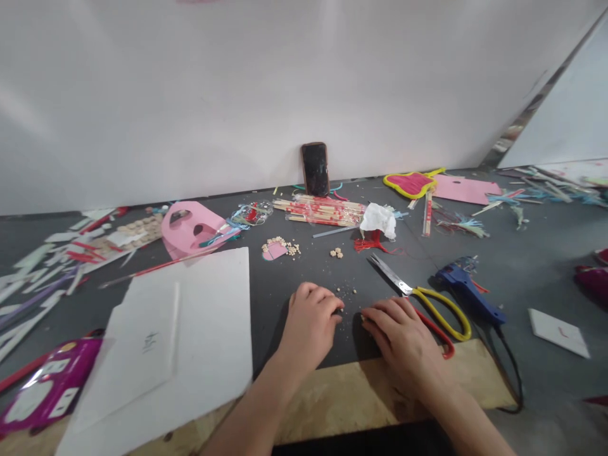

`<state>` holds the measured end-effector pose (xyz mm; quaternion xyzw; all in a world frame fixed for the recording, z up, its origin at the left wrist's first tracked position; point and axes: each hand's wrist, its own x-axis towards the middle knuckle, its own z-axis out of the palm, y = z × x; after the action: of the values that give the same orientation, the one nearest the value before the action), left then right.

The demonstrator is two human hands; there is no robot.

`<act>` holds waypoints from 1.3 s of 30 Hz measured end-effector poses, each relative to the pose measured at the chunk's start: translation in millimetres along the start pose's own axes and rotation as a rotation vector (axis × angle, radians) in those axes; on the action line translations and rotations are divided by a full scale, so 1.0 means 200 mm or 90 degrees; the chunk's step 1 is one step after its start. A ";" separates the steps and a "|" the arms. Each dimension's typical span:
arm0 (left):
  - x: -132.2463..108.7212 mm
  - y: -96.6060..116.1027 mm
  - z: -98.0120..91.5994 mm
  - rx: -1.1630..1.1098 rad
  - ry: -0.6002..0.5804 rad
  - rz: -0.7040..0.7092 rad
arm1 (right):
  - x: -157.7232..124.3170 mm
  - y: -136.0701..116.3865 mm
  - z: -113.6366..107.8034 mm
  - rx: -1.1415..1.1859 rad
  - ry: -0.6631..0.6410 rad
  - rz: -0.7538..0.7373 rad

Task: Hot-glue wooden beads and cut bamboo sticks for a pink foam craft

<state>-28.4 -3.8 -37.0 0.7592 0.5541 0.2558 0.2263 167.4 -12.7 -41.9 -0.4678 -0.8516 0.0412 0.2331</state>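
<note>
Low over the dark tabletop, my left hand (311, 320) is closed, thumb and fingers pinched together. A tiny pale bit shows at its fingertips; its kind is too small to tell. Opposite it, my right hand (401, 329) is also closed, with something small and pale barely visible at the fingertips. Between and beyond the hands lie tiny pale crumbs (354, 291). Farther back is a small cluster of beige pieces (336, 253). To its left, a pink rounded piece (274, 251) is edged with similar beige bits. Scissors (403, 288) with yellow and red handles lie beside my right hand.
A blue glue gun (470, 294) with a black cord lies at right. White sheets (209, 329) cover the left front. Behind are bundled wooden sticks (323, 211), crumpled white tissue (379, 220), a pink mask-shaped cutout (192, 228) and a phone (315, 168) propped against the wall.
</note>
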 end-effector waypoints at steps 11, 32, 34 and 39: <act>0.02 -0.01 0.01 0.054 0.068 -0.046 | -0.01 0.01 -0.01 0.043 0.006 0.016; 0.20 0.11 0.09 0.220 -0.009 0.042 | -0.27 0.13 -0.24 0.091 0.174 0.115; 0.22 0.12 0.10 0.228 -0.011 0.043 | -0.30 0.14 -0.25 0.085 0.171 0.120; 0.21 0.13 0.08 0.193 0.001 0.039 | -0.36 0.22 -0.29 -0.002 0.206 0.146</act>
<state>12.3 28.6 -27.7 0.8008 0.5632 0.1765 0.1012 260.5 -55.4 -28.6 -0.5624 -0.7445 -0.0098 0.3597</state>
